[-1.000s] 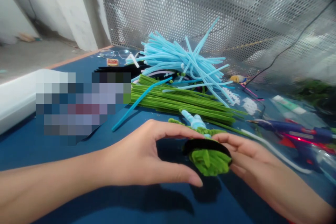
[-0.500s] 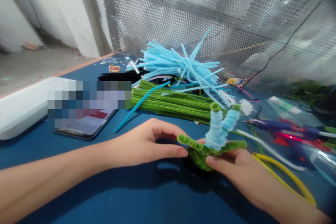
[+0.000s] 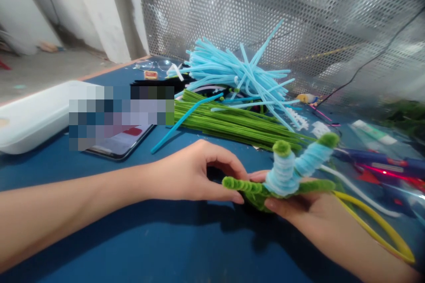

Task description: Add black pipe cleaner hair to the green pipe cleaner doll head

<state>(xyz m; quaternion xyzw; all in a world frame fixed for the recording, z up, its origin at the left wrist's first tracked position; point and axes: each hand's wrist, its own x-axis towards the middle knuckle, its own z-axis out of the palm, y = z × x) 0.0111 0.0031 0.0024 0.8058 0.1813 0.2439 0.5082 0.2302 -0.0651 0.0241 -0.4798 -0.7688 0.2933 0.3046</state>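
Note:
A small pipe-cleaner figure (image 3: 282, 172) stands upright between my hands: a green base, two coiled light-blue stalks with green tips, and green coiled arms out to each side. My right hand (image 3: 299, 205) cups it from below and the right, thumb pressed on the green base. My left hand (image 3: 195, 174) pinches the tip of the figure's left green arm between thumb and fingers. Both hands rest low over the blue table (image 3: 149, 247).
Behind the hands lie a bundle of green pipe cleaners (image 3: 229, 124) and a heap of light-blue ones (image 3: 232, 70). A phone (image 3: 122, 141) and a white box (image 3: 29, 115) sit at left. A glue gun (image 3: 381, 163) and a yellow wire (image 3: 375, 225) lie at right. Perforated metal sheet stands behind.
The figure went from lying on its side, green base toward me, to standing upright with its blue stalks up. My left hand closed from an open curve into a pinch on its arm.

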